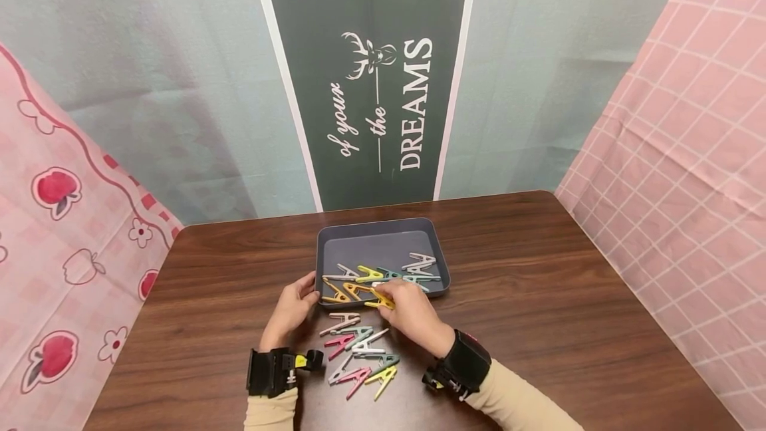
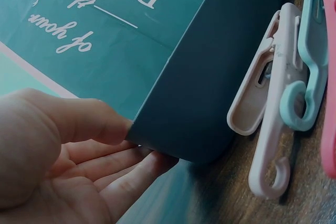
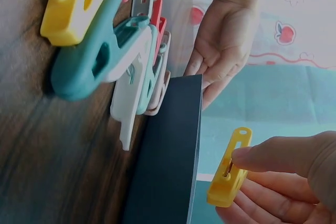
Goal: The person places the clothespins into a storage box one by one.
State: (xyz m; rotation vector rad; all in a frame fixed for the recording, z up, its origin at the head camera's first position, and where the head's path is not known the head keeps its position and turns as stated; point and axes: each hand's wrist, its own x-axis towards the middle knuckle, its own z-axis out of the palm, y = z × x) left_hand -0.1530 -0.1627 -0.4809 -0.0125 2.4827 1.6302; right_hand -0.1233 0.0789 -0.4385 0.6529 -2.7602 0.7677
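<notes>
A dark grey tray [image 1: 377,231] lies on the table with several clothespins inside, mostly toward its near side. At its near left corner my left hand [image 1: 293,308] grips the tray, thumb on the rim and fingers under the edge, as the left wrist view shows with the tray wall [image 2: 194,77]. My right hand [image 1: 413,314] pinches a yellow clothespin [image 3: 229,174] between thumb and fingers, over the tray's near rim. Inside the tray are a lighter yellow clothespin [image 1: 370,274], orange ones [image 1: 336,292] and pale ones [image 1: 421,259].
In front of the tray, several loose clothespins form a pile: a beige one [image 1: 344,319], pink ones [image 1: 358,378], a dark green one [image 1: 384,364] and a yellow one [image 1: 385,378]. A printed curtain [image 1: 383,185] hangs behind the brown table [image 1: 509,271].
</notes>
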